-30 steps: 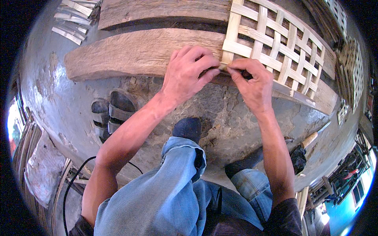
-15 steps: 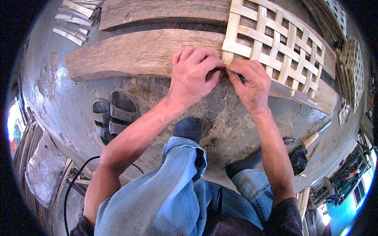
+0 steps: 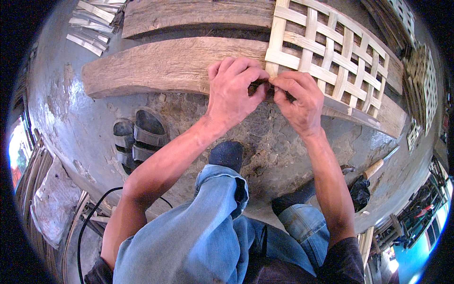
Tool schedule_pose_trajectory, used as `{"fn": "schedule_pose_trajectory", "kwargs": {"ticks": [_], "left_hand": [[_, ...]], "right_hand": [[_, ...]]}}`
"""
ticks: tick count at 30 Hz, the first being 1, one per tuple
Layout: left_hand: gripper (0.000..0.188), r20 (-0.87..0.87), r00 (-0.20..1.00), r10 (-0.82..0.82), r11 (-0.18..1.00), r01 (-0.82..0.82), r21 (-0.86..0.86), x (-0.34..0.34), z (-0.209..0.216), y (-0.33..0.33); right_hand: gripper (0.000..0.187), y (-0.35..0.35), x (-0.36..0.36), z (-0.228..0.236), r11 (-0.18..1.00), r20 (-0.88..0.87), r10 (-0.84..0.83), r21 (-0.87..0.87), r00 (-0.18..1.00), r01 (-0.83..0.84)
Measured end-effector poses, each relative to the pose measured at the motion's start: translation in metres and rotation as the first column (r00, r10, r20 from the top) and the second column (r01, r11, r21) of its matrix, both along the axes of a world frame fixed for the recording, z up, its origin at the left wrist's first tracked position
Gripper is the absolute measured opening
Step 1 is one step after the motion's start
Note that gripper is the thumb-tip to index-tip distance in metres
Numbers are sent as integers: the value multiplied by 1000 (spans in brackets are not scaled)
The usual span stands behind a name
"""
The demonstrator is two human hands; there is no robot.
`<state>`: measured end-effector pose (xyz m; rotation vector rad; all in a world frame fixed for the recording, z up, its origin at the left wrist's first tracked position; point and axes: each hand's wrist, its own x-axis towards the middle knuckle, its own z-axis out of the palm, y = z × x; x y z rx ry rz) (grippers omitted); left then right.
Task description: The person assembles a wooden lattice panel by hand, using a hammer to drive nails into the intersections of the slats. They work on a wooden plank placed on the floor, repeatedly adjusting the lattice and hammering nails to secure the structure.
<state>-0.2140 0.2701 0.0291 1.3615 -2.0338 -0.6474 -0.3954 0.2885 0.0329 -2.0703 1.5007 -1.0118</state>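
Note:
A woven panel of pale bamboo strips [image 3: 326,48] lies across two thick wooden beams at the upper right. My left hand [image 3: 234,90] is closed in a pinch at the panel's near left corner, its fingertips on the end of a bamboo strip [image 3: 272,67]. Meeting it from the right, my right hand [image 3: 300,97] pinches the same strip end between thumb and forefinger. The two sets of fingertips almost touch and hide the very tip of the strip. Under my hands runs the near wooden beam [image 3: 151,66].
A second beam [image 3: 198,18] lies behind. Loose bamboo strips [image 3: 90,28] are at the upper left, a pair of sandals [image 3: 142,135] on the concrete floor. At right are stacked woven panels [image 3: 425,87] and a wooden-handled tool [image 3: 375,168] beside a black plastic bag [image 3: 359,193].
Both hands stay at the panel's corner. My right thumb has drawn back slightly from the strip end, and the whole view has shifted a little.

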Motion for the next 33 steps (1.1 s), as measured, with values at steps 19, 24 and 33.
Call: {"fn": "schedule_pose_trajectory", "kwargs": {"ticks": [19, 24, 33], "left_hand": [[15, 60, 998, -29, 999, 31, -35, -1, 1, 0], [14, 61, 998, -24, 999, 27, -46, 2, -2, 0], [13, 125, 992, 2, 997, 8, -80, 3, -8, 0]], "right_hand": [[21, 19, -24, 25, 960, -6, -251, 127, 968, 250], [22, 40, -62, 25, 978, -286, -201, -2, 937, 210], [18, 55, -127, 38, 904, -297, -426, -112, 854, 412]]}}
